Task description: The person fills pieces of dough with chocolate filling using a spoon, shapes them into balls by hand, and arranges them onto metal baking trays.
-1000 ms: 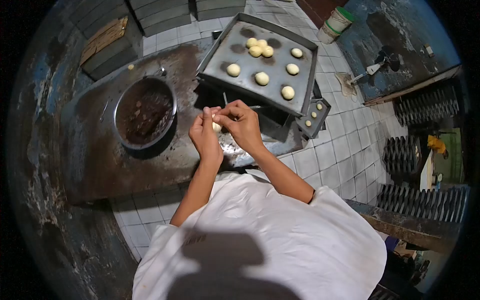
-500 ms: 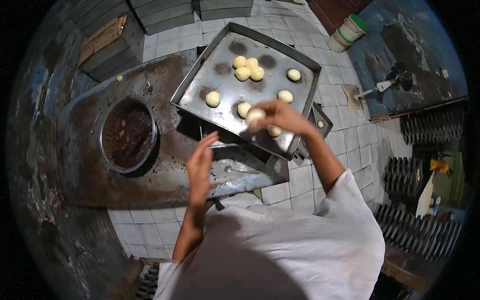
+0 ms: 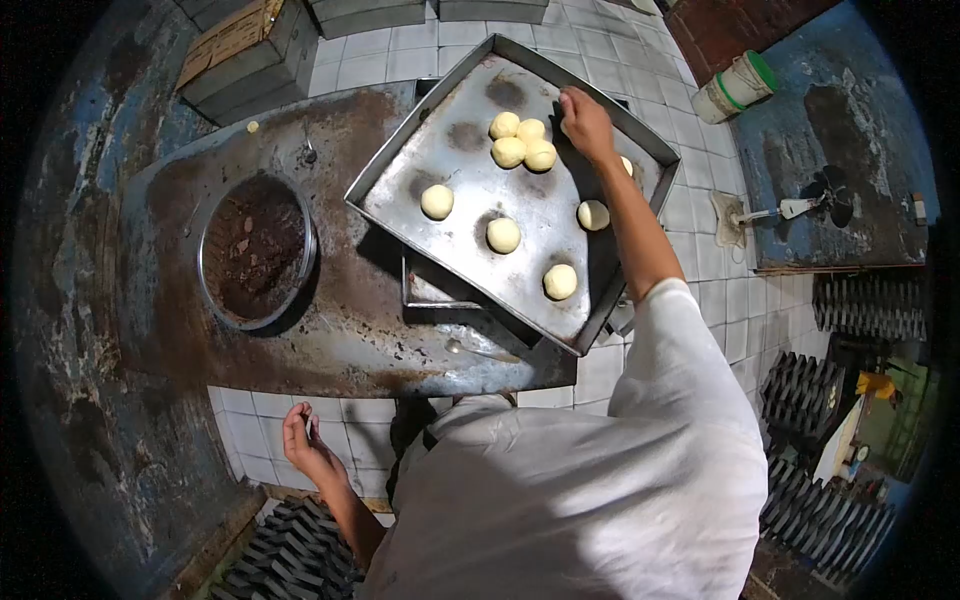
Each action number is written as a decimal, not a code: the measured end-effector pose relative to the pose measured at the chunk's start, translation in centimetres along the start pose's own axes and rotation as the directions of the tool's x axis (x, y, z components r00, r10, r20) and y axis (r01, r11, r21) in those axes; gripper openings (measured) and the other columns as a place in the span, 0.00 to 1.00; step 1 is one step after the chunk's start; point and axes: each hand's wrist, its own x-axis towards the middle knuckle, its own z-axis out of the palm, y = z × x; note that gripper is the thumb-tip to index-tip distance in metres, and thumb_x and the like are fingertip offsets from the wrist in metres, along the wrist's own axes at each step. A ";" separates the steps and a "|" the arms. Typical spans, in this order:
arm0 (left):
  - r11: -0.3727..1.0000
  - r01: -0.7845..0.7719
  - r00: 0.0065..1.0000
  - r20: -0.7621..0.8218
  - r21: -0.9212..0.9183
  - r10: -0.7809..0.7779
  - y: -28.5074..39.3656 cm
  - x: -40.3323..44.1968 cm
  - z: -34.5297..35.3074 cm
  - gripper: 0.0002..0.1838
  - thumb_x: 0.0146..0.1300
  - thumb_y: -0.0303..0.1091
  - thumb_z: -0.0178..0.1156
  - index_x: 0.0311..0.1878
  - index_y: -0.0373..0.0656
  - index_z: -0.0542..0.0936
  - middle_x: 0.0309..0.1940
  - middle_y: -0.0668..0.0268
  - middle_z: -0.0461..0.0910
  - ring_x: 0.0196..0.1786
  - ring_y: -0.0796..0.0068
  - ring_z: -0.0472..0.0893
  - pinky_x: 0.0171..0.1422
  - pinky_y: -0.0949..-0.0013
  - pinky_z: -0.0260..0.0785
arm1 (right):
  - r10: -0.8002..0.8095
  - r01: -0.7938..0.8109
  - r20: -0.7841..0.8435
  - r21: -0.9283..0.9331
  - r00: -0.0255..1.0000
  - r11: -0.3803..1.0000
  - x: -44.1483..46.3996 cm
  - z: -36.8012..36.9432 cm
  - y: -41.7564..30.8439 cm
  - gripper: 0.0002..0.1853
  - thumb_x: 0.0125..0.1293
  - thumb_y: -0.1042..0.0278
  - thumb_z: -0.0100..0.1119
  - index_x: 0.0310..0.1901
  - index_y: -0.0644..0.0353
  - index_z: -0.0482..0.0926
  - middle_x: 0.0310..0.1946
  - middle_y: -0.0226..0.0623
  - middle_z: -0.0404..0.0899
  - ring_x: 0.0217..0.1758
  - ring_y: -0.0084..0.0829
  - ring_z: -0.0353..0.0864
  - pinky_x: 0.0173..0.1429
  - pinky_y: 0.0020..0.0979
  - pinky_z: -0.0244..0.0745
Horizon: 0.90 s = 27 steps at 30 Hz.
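Note:
My right hand is over the far right part of a metal baking tray, its fingers curled closed. The dough ball it carried is hidden by the fingers. Left of it, a cluster of several pale dough balls touches together on the tray. Single balls lie apart: one at the left, one in the middle, one near the front corner. Another ball sits beside my right forearm. My left hand, loosely curled with thumb and fingers apart, hangs empty past the table's near edge.
A metal bowl of brown crumbly stuff stands on the worn table, left of the tray. Beneath the tray, another tray pokes out. Stacked boxes are at the far left. White buckets and a fan are at right.
My right hand has moved with its dough ball from the tray's near part to its far right. My left hand has drawn back from the tray, down and left.

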 end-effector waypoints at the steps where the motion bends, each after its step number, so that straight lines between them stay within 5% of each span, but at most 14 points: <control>1: 1.000 0.018 1.000 -0.005 -0.018 -0.018 -0.2 -0.3 0.3 0.11 0.77 0.35 0.56 0.51 0.40 0.83 0.49 0.63 0.85 0.55 0.73 0.80 0.63 0.64 0.68 | -0.267 0.273 -0.132 0.029 0.955 0.962 0.3 2.2 1.7 0.23 0.78 0.55 0.47 0.57 0.67 0.80 0.60 0.54 0.81 0.64 0.55 0.78 0.68 0.47 0.73; 2: 1.000 0.003 1.000 0.011 0.008 -0.003 -0.3 -0.4 0.7 0.10 0.77 0.33 0.57 0.51 0.39 0.83 0.49 0.63 0.85 0.54 0.73 0.81 0.61 0.66 0.69 | -0.327 0.307 -0.087 -0.182 0.941 0.934 -0.7 3.5 1.9 0.24 0.80 0.55 0.44 0.63 0.64 0.77 0.66 0.49 0.77 0.71 0.50 0.74 0.73 0.48 0.68; 9: 0.995 -0.094 0.980 0.176 -0.016 0.095 -0.4 -0.1 3.5 0.09 0.76 0.32 0.59 0.50 0.38 0.84 0.48 0.63 0.86 0.52 0.74 0.83 0.57 0.70 0.74 | -0.176 0.170 -0.012 -0.212 0.984 0.962 -0.9 2.2 1.0 0.25 0.80 0.50 0.45 0.69 0.56 0.73 0.71 0.43 0.74 0.79 0.44 0.65 0.80 0.51 0.56; 11: 0.989 -0.149 0.979 0.142 -0.004 0.148 0.5 -0.3 4.3 0.08 0.76 0.31 0.60 0.49 0.38 0.85 0.48 0.63 0.86 0.50 0.75 0.83 0.56 0.70 0.75 | -0.238 0.226 -0.240 -0.074 0.941 0.971 -2.1 -0.3 -1.9 0.19 0.72 0.55 0.59 0.60 0.53 0.80 0.59 0.38 0.82 0.67 0.40 0.75 0.72 0.52 0.62; 13: 0.992 -0.127 0.983 0.133 0.002 0.125 0.8 -0.2 4.0 0.08 0.75 0.31 0.61 0.49 0.38 0.84 0.46 0.64 0.85 0.50 0.75 0.81 0.57 0.70 0.71 | -0.214 0.219 0.053 -0.122 0.975 0.968 -5.3 -3.0 -5.4 0.17 0.68 0.57 0.64 0.55 0.51 0.81 0.52 0.34 0.82 0.59 0.38 0.78 0.66 0.50 0.66; 17: 0.998 -0.045 0.987 0.150 -0.047 0.052 1.1 0.6 6.8 0.08 0.74 0.32 0.61 0.48 0.36 0.84 0.45 0.64 0.85 0.49 0.75 0.81 0.57 0.69 0.72 | -0.339 0.338 0.067 -0.386 0.938 0.858 -9.8 -0.8 -6.3 0.16 0.63 0.62 0.67 0.53 0.49 0.80 0.46 0.31 0.79 0.57 0.37 0.79 0.62 0.47 0.66; 20: 0.989 -0.145 0.942 0.307 0.007 0.136 3.2 -0.2 11.2 0.08 0.73 0.31 0.62 0.46 0.36 0.85 0.44 0.64 0.85 0.49 0.75 0.81 0.59 0.70 0.72 | -0.226 0.250 0.107 -0.374 0.968 0.893 -10.4 -3.8 -7.9 0.12 0.65 0.67 0.63 0.50 0.52 0.81 0.43 0.35 0.82 0.55 0.41 0.81 0.63 0.51 0.65; 22: 0.968 -0.252 0.858 0.467 0.020 0.214 4.3 -0.5 14.3 0.09 0.73 0.32 0.62 0.47 0.37 0.86 0.45 0.65 0.86 0.51 0.76 0.81 0.59 0.70 0.72 | 0.102 -0.099 0.076 -0.048 0.992 0.994 -11.7 -7.6 -10.4 0.10 0.69 0.68 0.61 0.49 0.58 0.83 0.42 0.36 0.86 0.51 0.36 0.83 0.63 0.45 0.68; 23: 0.957 -0.291 0.802 0.547 0.006 0.241 4.6 -0.7 15.8 0.09 0.73 0.32 0.62 0.48 0.38 0.86 0.46 0.66 0.86 0.52 0.76 0.82 0.59 0.70 0.72 | 0.103 -0.099 0.075 -0.049 0.992 0.994 -12.5 -9.1 -10.9 0.10 0.69 0.68 0.61 0.49 0.58 0.83 0.42 0.36 0.86 0.51 0.36 0.83 0.63 0.45 0.68; 24: 0.956 -0.291 0.766 0.595 -0.019 0.245 5.1 -1.3 17.7 0.09 0.73 0.32 0.62 0.49 0.37 0.86 0.45 0.66 0.86 0.51 0.77 0.81 0.59 0.72 0.71 | 0.177 -0.235 0.184 0.368 0.967 0.900 -13.7 -10.5 -11.0 0.11 0.72 0.66 0.61 0.50 0.60 0.83 0.42 0.35 0.86 0.50 0.31 0.82 0.62 0.39 0.70; 25: 0.958 -0.284 0.728 0.642 -0.040 0.243 5.8 -2.3 19.8 0.10 0.73 0.31 0.63 0.49 0.36 0.86 0.44 0.66 0.85 0.50 0.79 0.80 0.59 0.73 0.70 | 0.201 -0.370 0.316 0.692 0.927 0.620 -15.1 -12.1 -11.5 0.12 0.74 0.64 0.61 0.51 0.63 0.84 0.43 0.33 0.86 0.49 0.25 0.82 0.61 0.33 0.71; 27: 0.977 -0.198 0.662 0.724 -0.083 0.196 6.5 -4.2 23.8 0.11 0.73 0.33 0.64 0.50 0.34 0.85 0.44 0.67 0.85 0.50 0.79 0.80 0.58 0.75 0.70 | 0.138 -0.427 0.410 0.791 0.902 0.439 -18.3 -15.3 -16.4 0.15 0.76 0.61 0.61 0.53 0.64 0.83 0.44 0.29 0.85 0.50 0.18 0.78 0.59 0.23 0.70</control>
